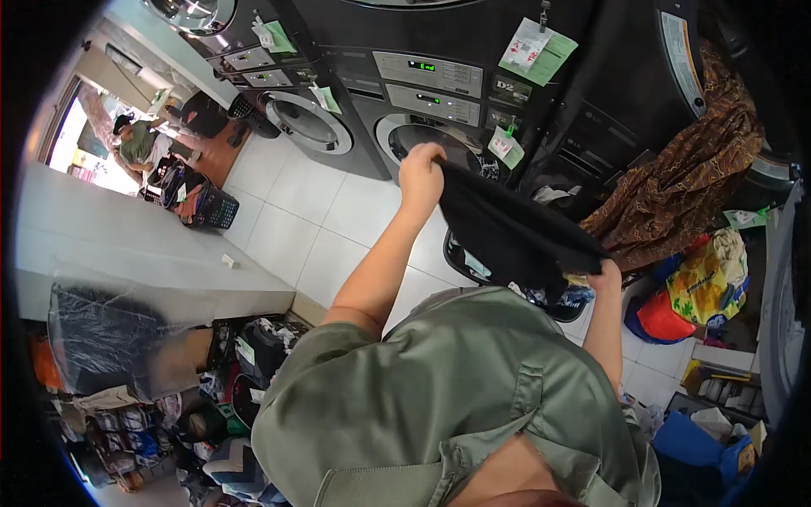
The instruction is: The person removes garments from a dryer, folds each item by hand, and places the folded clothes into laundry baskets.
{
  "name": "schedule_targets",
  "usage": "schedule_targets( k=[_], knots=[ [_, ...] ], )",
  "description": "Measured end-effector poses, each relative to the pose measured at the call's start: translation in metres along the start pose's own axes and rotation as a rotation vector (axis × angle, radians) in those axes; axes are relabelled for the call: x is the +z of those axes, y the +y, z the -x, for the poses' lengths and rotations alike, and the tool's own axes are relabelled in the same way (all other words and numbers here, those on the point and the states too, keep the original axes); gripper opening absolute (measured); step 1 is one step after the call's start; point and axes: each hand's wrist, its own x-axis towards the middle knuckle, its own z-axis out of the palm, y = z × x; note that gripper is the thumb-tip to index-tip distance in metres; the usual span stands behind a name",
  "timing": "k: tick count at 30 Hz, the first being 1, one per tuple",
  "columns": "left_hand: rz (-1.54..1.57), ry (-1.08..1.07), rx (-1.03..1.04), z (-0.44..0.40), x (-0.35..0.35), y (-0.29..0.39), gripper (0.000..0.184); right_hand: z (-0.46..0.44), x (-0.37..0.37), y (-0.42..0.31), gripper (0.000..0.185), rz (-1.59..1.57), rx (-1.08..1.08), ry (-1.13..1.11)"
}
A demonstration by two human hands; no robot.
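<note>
A black cloth (pixel 507 224) is stretched between my two hands in front of the dark machines. My left hand (pixel 421 176) is closed on its upper left corner, near the round door of a washing machine (pixel 397 139). At the cloth's lower right end, my right hand (pixel 605 276) grips the edge. Below the cloth stands a dark basket (pixel 564 314) with clothes in it, partly hidden by the cloth. A brown patterned cloth (pixel 676 186) hangs from the open machine on the right, just beyond my right hand.
Colourful bags (pixel 705 287) stand on the floor at the right. Bags and shoes crowd the lower left behind a low wall (pixel 169 262). A person (pixel 139 148) is near a full basket (pixel 218 209) by the doorway. Blue items (pixel 697 439) lie at the lower right.
</note>
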Motion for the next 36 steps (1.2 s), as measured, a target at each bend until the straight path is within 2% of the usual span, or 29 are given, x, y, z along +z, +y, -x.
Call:
schedule_targets(
  k=[1, 2, 4, 5, 6, 7, 8, 9, 11, 13, 14, 15, 16, 17, 18, 19, 20, 21, 23, 25, 26, 27, 28, 29, 30, 31, 32, 35, 36],
  knots=[
    [-0.002, 0.009, -0.002, 0.007, 0.0, -0.006, 0.022, -0.007, 0.005, -0.001, 0.025, -0.208, 0.157, -0.201],
    [-0.154, -0.091, -0.013, 0.016, 0.0, -0.011, 0.021, -0.013, 0.005, -0.005, 0.025, -0.199, 0.154, -0.211],
    [-0.354, -0.215, -0.026, 0.027, -0.007, -0.026, 0.023, 0.053, 0.023, -0.03, 0.025, 0.193, -0.332, -0.468],
    [-0.376, -0.182, -0.035, 0.027, -0.016, -0.038, 0.023, 0.067, 0.024, -0.038, 0.025, 0.279, -0.455, -0.478],
    [-0.153, -0.314, -0.26, 0.026, -0.028, -0.049, 0.03, 0.051, 0.009, -0.049, 0.024, 0.511, -0.611, -0.5],
    [0.087, -0.432, -0.476, 0.024, -0.041, -0.058, 0.037, 0.078, 0.004, -0.062, 0.025, 0.92, -0.906, -0.348],
    [0.295, -0.607, -0.448, 0.025, -0.06, -0.066, 0.036, 0.088, -0.016, -0.083, 0.03, 1.164, -1.154, -0.553],
    [0.458, -0.93, -0.508, 0.016, -0.091, -0.045, 0.034, 0.131, -0.014, -0.1, 0.029, 1.257, -1.047, -0.658],
    [0.72, -1.395, -0.428, 0.0, -0.136, 0.007, 0.031, 0.193, -0.019, -0.131, 0.019, 1.111, -0.803, -1.192],
    [1.079, -1.242, -0.407, 0.007, -0.123, -0.015, 0.033, 0.192, -0.009, -0.141, 0.02, 0.522, -0.605, -1.861],
    [1.552, -0.937, -0.525, 0.017, -0.108, -0.016, 0.036, 0.146, -0.025, -0.122, 0.029, 0.314, -0.492, -1.331],
    [1.871, -0.564, -0.895, 0.036, -0.073, -0.011, 0.037, 0.098, -0.042, -0.104, 0.039, 0.036, -0.415, -0.813],
    [1.537, -0.36, -1.152, 0.054, -0.068, 0.026, 0.051, 0.071, -0.034, -0.079, 0.037, 0.063, -0.319, -0.549],
    [1.187, -0.152, -1.359, 0.078, -0.067, 0.066, 0.069, 0.055, -0.038, -0.043, 0.036, 0.176, -0.137, -0.552],
    [1.671, -0.551, -1.717, 0.116, -0.045, 0.038, 0.081, 0.05, -0.052, -0.007, 0.034, 0.215, 0.052, -0.602],
    [1.435, -0.589, -1.45, 0.171, -0.034, 0.021, 0.089, 0.047, -0.072, 0.022, 0.033, 0.215, 0.227, -0.644],
    [1.871, -0.55, -1.525, 0.188, -0.04, 0.008, 0.087, 0.054, -0.087, 0.044, 0.031, 0.223, 0.352, -0.655],
    [2.08, -0.783, -1.269, 0.197, -0.039, -0.012, 0.077, 0.062, -0.095, 0.054, 0.03, 0.252, 0.407, -0.637],
    [1.154, -0.842, -1.488, 0.2, -0.021, -0.023, 0.063, 0.056, -0.092, 0.047, 0.028, 0.377, 0.346, -0.589],
    [1.045, -0.558, -1.628, 0.188, 0.005, -0.062, 0.04, 0.043, -0.072, 0.012, 0.027, 0.435, 0.184, -0.56],
    [0.988, -0.56, -1.602, 0.186, 0.022, -0.103, 0.031, 0.018, -0.073, -0.005, 0.027, 0.402, 0.076, -0.631],
    [1.071, -0.52, -1.489, 0.153, 0.004, -0.073, 0.027, 0.023, -0.059, -0.025, 0.029, 0.336, 0.202, -0.67],
    [1.174, -0.609, -1.364, 0.139, -0.002, -0.061, 0.025, 0.044, -0.045, -0.041, 0.029, 0.403, 0.143, -0.608],
    [1.057, -0.599, -1.356, 0.131, -0.005, -0.056, 0.022, 0.044, -0.047, -0.048, 0.031, 0.461, 0.07, -0.628],
    [1.044, -0.638, -1.42, 0.121, -0.012, -0.045, 0.021, 0.056, -0.05, -0.053, 0.032, 0.511, 0.035, -0.641],
    [1.029, -0.673, -1.488, 0.121, -0.02, -0.032, 0.021, 0.059, -0.06, -0.05, 0.033, 0.568, -0.092, -0.659],
    [0.941, -0.705, -1.556, 0.13, -0.029, -0.022, 0.021, 0.064, -0.068, -0.044, 0.03, 0.551, -0.007, -0.641],
    [0.554, -0.834, -1.637, 0.163, -0.03, -0.026, 0.024, 0.063, -0.114, -0.004, 0.027, 0.584, 0.195, -0.403],
    [0.53, -0.928, -1.631, 0.187, -0.031, -0.04, 0.026, 0.063, -0.133, 0.013, 0.026, 0.671, 0.251, -0.38]
  ],
)
